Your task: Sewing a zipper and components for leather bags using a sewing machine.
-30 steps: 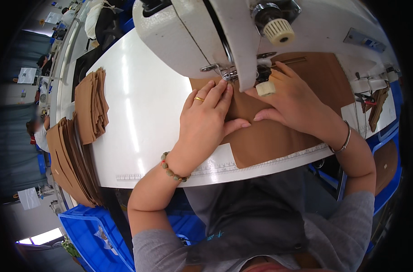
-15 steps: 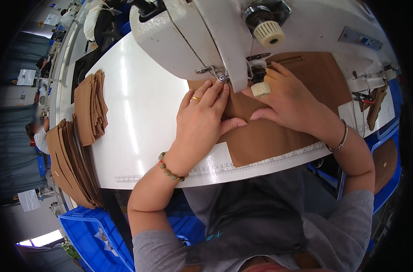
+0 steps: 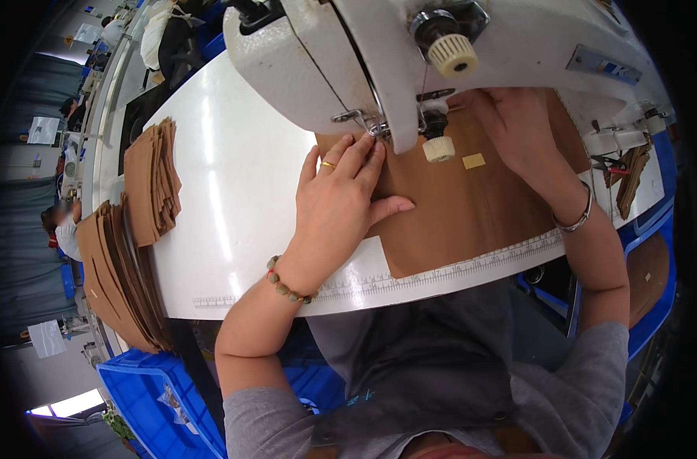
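Brown fabric panel (image 3: 448,222) lies flat under the head of a white sewing machine (image 3: 310,69), with a small yellow label (image 3: 474,161) showing on it. My left hand (image 3: 341,183) rests on the panel's left part, fingers stretched out beside the presser foot (image 3: 377,131), thumb spread to the right. At the panel's far side is my right hand (image 3: 521,130), reaching in under the machine arm. Its fingertips are partly hidden there, so I cannot tell whether they grip the cloth.
Two stacks of brown fabric pieces (image 3: 151,180) (image 3: 119,275) sit at the table's left. A ruler strip (image 3: 325,289) runs along the near edge. Scissors (image 3: 610,164) and brown scraps (image 3: 632,180) lie at the right. Blue bins (image 3: 153,390) stand below. Other people work at the far left.
My right hand has moved away from beside my left hand, to the far right under the machine arm, uncovering the yellow label. My left hand stays nearly where it was.
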The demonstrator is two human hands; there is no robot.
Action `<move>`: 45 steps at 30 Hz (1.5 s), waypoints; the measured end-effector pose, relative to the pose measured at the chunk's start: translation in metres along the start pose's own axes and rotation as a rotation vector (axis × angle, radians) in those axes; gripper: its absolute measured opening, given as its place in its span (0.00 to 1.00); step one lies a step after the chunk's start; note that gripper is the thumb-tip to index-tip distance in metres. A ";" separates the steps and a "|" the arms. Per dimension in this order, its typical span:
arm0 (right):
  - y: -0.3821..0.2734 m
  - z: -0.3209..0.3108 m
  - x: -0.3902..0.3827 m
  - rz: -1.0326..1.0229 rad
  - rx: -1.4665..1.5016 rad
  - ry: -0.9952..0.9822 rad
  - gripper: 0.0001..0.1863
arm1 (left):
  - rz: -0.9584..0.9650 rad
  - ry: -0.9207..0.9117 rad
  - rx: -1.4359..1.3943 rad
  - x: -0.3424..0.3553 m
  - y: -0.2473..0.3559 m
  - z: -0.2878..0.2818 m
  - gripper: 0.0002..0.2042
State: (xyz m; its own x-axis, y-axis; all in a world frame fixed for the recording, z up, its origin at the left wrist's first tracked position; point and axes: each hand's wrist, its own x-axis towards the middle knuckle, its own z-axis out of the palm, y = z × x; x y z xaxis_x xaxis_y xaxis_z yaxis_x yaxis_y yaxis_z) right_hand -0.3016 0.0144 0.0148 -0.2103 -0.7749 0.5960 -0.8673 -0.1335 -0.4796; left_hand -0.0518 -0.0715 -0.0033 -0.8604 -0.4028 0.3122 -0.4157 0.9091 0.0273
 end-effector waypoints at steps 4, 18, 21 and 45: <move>0.005 0.003 -0.004 -0.043 0.012 0.032 0.10 | -0.010 0.009 -0.015 -0.001 0.002 -0.002 0.36; 0.019 -0.007 -0.011 -0.513 -0.094 -0.085 0.17 | -0.016 0.059 -0.020 -0.003 -0.001 -0.002 0.35; 0.000 -0.011 -0.015 -0.686 -0.063 -0.003 0.14 | -0.022 0.055 -0.022 -0.006 0.000 -0.002 0.31; -0.157 0.066 -0.037 -0.135 0.661 0.239 0.39 | 0.156 -0.156 -0.421 -0.020 0.011 -0.016 0.27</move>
State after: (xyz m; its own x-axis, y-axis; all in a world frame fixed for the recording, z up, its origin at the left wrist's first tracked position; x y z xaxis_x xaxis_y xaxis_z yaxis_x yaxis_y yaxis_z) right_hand -0.1281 0.0230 0.0259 -0.2788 -0.5788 0.7663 -0.4538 -0.6239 -0.6363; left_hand -0.0346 -0.0522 0.0065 -0.9504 -0.2401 0.1975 -0.1503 0.9109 0.3844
